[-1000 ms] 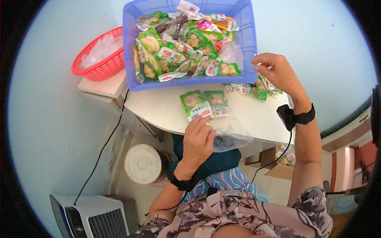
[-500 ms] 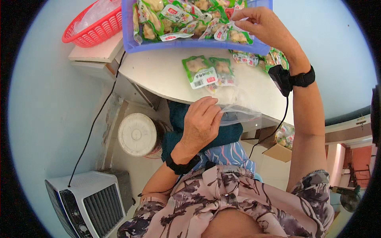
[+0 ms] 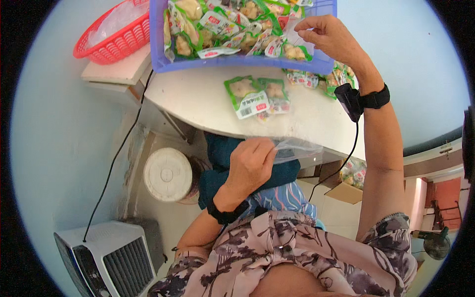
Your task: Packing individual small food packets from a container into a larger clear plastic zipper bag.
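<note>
Low in front of the white table, my left hand (image 3: pixel 251 166) pinches the edge of a clear plastic bag (image 3: pixel 299 150), which spreads to the right of its fingers. My right hand (image 3: pixel 330 39) is over the right side of a blue plastic bin (image 3: pixel 198 65), with thumb and first finger curled close together. A wisp of clear film shows by those fingertips; what they grip is hard to make out. Several green-and-white food packets (image 3: pixel 214 22) with pale lumpy contents fill the bin. A few more packets (image 3: pixel 246 97) lie overlapping on the table (image 3: pixel 188 94) between my hands.
Loose packets (image 3: pixel 341 79) lie right of the bin, under my right forearm. A red basket (image 3: pixel 116 42) with clear plastic stands left. Below are a lidded white bucket (image 3: pixel 168 171), an air cooler (image 3: pixel 109 257) and a cardboard box (image 3: pixel 346 192) of packets. A cable (image 3: pixel 118 148) hangs at left.
My left hand has drawn the clear bag a little closer to my body. My right hand has shifted slightly right over the bin, and clear film now shows by its fingertips. The view has tilted slightly.
</note>
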Motion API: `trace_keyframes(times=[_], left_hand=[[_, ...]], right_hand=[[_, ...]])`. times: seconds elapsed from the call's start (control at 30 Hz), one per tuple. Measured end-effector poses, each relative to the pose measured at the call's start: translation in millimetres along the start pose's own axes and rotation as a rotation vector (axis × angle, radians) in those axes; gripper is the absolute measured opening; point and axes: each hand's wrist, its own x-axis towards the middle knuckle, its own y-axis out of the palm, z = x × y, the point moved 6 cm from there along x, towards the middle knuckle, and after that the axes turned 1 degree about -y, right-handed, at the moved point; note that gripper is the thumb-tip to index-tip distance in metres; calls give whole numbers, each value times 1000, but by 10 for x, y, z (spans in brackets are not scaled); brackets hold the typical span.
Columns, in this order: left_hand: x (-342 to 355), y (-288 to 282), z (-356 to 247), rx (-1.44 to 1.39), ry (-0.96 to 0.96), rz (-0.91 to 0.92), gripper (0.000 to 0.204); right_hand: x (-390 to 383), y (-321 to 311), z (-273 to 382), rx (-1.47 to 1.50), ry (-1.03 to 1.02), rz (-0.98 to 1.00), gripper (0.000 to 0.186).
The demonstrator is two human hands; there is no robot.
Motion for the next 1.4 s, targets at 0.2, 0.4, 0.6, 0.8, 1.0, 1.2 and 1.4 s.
trace_keyframes(times=[0.2,0.4,0.6,0.8,1.0,1.2,1.4], left_hand=[[-30,-7,-4,-27,-2,-3,14],[-2,-21,-15,-26,5,0,15],[15,-29,-8,-15,-6,38,21],[72,14,-41,58,31,103,27],[77,24,-97,56,80,91,26],[90,23,-119,32,95,79,22],[80,17,-119,44,93,68,20]], right_hand=[[57,-252,-473,117,290,-178,22],[166,-255,-778,154,411,-207,28],[411,-156,-868,249,415,-336,32],[746,-3,-1007,-138,444,-309,41],[763,335,-995,837,829,-408,50],[830,437,-1042,1113,745,-505,37],[783,486,-1055,1120,868,-543,35]])
